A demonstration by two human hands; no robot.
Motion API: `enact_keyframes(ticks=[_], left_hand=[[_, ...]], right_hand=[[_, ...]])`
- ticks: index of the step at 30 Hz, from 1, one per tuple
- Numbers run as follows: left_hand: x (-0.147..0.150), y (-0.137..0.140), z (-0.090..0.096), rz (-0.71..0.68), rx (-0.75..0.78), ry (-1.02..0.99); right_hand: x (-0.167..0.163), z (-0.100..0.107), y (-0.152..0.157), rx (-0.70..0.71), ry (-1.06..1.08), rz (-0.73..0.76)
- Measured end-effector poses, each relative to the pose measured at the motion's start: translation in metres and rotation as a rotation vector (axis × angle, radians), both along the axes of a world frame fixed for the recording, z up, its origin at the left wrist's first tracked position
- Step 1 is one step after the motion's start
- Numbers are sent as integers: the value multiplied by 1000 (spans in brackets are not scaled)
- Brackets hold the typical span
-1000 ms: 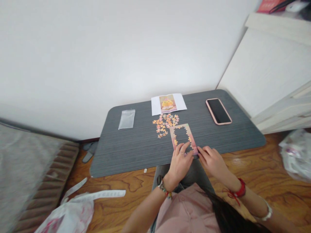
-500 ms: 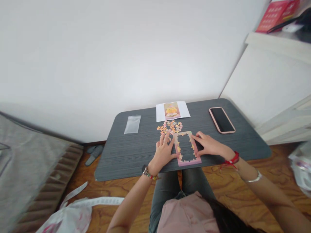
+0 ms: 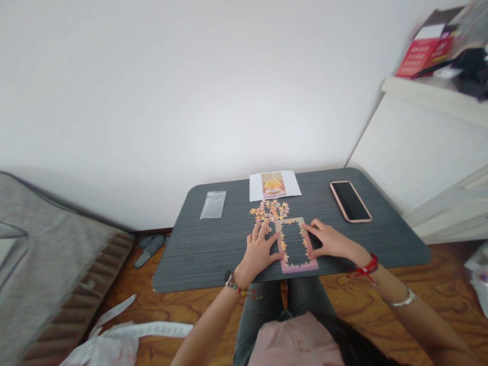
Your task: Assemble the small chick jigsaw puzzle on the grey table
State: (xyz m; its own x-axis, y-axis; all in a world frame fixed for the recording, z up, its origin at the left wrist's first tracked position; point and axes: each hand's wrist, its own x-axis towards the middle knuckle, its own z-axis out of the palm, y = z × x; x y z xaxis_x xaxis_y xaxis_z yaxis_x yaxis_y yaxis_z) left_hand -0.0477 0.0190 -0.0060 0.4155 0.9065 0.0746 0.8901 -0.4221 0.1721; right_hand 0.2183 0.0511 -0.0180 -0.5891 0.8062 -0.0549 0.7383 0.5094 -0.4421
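Along the near edge of the table (image 3: 202, 256): puzzle frame (image 3: 300, 268) lies flat, long sides running away from the person, squared up in front of the body. Placement puts it centrally between both arms, likely for easy sight and reach. Toothed inner edge is complete enough to outline a rectangle; table surface shows through the middle.
Left hand (image 3: 257, 254): fingers spread wide, palm down, nothing gripped. Thumb and forefinger tips meet the frame's left side; remaining fingertips are at the nearest loose bits. Spread appears to brace that side along its length.
Right hand (image 3: 332, 241): thumb and forefinger well parted, both against the frame's right side, one high, one low; nothing pinched. Two contacts opposite the left hand suggest steadying, so the frame cannot swivel.
Loose pieces (image 3: 273, 209): scattered group just beyond the frame's upper left, heaped close, presumably for short reach. Contact with the frame's corner: cannot tell.
Plastic sleeve (image 3: 213, 205): flat, off to the left, out of the hands' way.
Phone (image 3: 351, 202): screen up, dark, right of the frame, well apart from the hands.
Printed sheet (image 3: 273, 185): creased, at the far edge by the wall (image 3: 229, 101), picture facing the person, hence readable at a glance.
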Motion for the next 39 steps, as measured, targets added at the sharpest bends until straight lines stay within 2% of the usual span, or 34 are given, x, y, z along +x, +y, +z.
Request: enact_keyframes(ticks=[19, 26, 30, 35, 39], left_hand=[[-3, 0, 1, 68, -129, -109], [-30, -1, -4, 257, -32, -93], [-44, 2, -4, 272, 18, -75], [-52, 13, 1, 299, 101, -95], [-58, 30, 4, 301, 85, -77]], right_hand=[[1, -2, -1, -44, 24, -5], [-2, 7, 3, -49, 109, -39], [-11, 9, 24, 40, 130, -38], [-34, 13, 71, 166, 62, -48], [-57, 14, 104, 265, -33, -70]])
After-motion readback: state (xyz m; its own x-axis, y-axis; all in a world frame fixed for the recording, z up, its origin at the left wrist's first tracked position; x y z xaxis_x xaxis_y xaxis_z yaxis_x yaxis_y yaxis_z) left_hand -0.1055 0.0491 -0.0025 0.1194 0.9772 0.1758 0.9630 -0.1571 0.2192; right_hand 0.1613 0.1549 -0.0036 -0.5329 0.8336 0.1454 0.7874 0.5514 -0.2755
